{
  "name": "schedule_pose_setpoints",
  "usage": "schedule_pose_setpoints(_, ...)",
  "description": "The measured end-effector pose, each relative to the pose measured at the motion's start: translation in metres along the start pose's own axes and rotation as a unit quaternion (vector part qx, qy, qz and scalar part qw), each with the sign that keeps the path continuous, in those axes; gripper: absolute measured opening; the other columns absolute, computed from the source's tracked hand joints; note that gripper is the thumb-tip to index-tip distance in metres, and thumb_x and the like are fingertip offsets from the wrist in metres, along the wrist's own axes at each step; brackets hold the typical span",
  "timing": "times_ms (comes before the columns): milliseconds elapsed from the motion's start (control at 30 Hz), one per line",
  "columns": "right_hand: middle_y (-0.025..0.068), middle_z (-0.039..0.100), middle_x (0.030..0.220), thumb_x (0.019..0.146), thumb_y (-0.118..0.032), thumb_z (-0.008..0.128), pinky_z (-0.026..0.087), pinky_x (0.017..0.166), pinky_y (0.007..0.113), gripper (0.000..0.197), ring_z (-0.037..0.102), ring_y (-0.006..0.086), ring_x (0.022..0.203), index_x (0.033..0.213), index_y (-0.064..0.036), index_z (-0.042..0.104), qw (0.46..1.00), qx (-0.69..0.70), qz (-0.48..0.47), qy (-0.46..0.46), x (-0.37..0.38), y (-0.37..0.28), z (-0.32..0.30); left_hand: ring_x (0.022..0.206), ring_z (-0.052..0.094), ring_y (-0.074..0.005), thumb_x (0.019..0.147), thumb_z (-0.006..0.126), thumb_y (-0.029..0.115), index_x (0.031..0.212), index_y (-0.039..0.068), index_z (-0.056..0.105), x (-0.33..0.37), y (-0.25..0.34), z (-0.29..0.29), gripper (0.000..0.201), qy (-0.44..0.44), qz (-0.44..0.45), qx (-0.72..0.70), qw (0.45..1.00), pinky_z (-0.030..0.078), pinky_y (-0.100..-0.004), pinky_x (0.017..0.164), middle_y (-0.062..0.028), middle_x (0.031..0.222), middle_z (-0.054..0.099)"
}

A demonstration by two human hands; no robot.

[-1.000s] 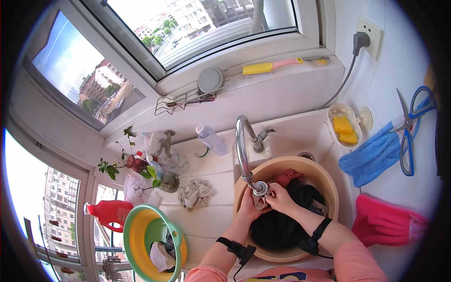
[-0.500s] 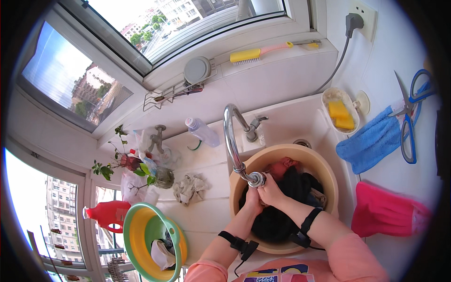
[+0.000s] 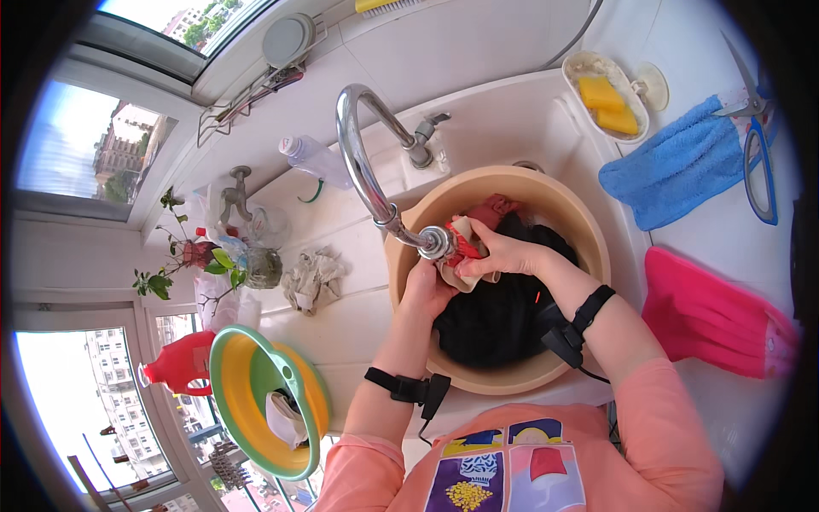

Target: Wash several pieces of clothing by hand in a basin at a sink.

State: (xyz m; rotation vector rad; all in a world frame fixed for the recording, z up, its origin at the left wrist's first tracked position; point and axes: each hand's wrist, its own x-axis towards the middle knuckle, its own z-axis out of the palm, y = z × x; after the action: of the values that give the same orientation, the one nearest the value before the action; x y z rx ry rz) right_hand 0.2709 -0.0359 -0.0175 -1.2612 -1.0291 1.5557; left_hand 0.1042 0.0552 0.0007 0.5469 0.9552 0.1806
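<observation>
Both hands are closed around a crumpled red and cream cloth [image 3: 463, 245], just under the mouth of the curved chrome tap [image 3: 351, 166]. My left hand [image 3: 426, 292] grips it from below and to the left, partly hidden by the tap head. From the right, my right hand [image 3: 508, 254] pinches it between thumb and fingers. Beneath them stands a beige basin [image 3: 589, 224] inside the sink. Black laundry [image 3: 486, 320] fills much of it, with a reddish cloth [image 3: 495, 209] at its far side. Whether water is running I cannot make out.
A green and yellow basin [image 3: 223, 410] with a few garments stands at left, near a red jug [image 3: 183, 365]. A grey rag [image 3: 313, 280] and clear bottle [image 3: 317, 160] lie on the counter. A soap dish [image 3: 604, 128], blue cloth [image 3: 674, 162], scissors [image 3: 755, 162] and pink cloth [image 3: 708, 320] are at right.
The view has shifted, so the tap and basin appear higher and farther left. My hands have drawn apart slightly, and the red and cream cloth now shows between them.
</observation>
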Motion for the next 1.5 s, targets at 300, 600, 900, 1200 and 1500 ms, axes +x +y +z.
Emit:
schedule_pose_setpoints(300, 0.0106, 0.053, 0.116, 0.071, -0.008, 0.064, 0.051, 0.072, 0.029, 0.083, 0.058, 0.0169, 0.091, 0.144, -0.0101, 0.025, 0.998, -0.055, -0.017, 0.034, -0.006, -0.018, 0.018, 0.117, 0.056, -0.0296, 0.101, 0.030, 0.034, 0.135, 0.007, 0.043, -0.001, 0.001, -0.006, 0.045, -0.102, 0.021, -0.018, 0.994, 0.050, -0.0496, 0.092, -0.0133, 0.133, 0.052)
schedule_pose_setpoints(600, 0.0090, 0.052, 0.127, 0.073, 0.001, 0.052, 0.038, 0.103, 0.029, 0.065, 0.050, 0.0173, 0.118, 0.137, -0.0059, 0.042, 0.985, 0.059, -0.117, 0.110, -0.003, -0.010, 0.017, 0.112, 0.056, -0.0225, 0.099, 0.037, 0.040, 0.132, 0.013, 0.047, -0.009, 0.005, 0.000, 0.044, -0.102, 0.007, -0.063, 0.993, 0.049, -0.0400, 0.087, -0.0068, 0.128, 0.055)
schedule_pose_setpoints(900, 0.0072, 0.053, 0.125, 0.070, 0.001, 0.048, 0.037, 0.105, 0.029, 0.064, 0.049, 0.0155, 0.119, 0.134, -0.0033, 0.046, 0.973, 0.131, -0.159, 0.105, -0.007, -0.015, 0.012, 0.118, 0.052, -0.0250, 0.100, 0.036, 0.036, 0.138, 0.012, 0.042, -0.013, 0.008, 0.002, 0.045, -0.159, -0.002, -0.102, 0.982, 0.048, -0.0420, 0.090, -0.0090, 0.135, 0.049)
schedule_pose_setpoints(1200, 0.0109, 0.053, 0.126, 0.072, 0.001, 0.051, 0.038, 0.103, 0.031, 0.060, 0.051, 0.0183, 0.118, 0.131, -0.0031, 0.047, 0.977, 0.045, -0.156, 0.141, 0.000, -0.009, 0.021, 0.118, 0.053, -0.0270, 0.099, 0.037, 0.037, 0.134, 0.011, 0.046, -0.002, 0.008, -0.009, 0.044, -0.186, -0.021, -0.159, 0.969, 0.047, -0.0466, 0.093, -0.0097, 0.133, 0.052)
schedule_pose_setpoints(1500, 0.0193, 0.055, 0.115, 0.081, -0.012, 0.056, 0.034, 0.102, 0.049, 0.025, 0.046, 0.0393, 0.112, 0.104, -0.0026, 0.058, 0.872, -0.344, -0.292, 0.191, 0.022, 0.007, 0.069, 0.103, 0.059, -0.0218, 0.099, 0.040, 0.037, 0.110, 0.011, 0.057, 0.016, -0.019, -0.018, 0.033, -0.039, 0.023, -0.217, 0.975, 0.050, -0.0401, 0.089, -0.0045, 0.111, 0.062)
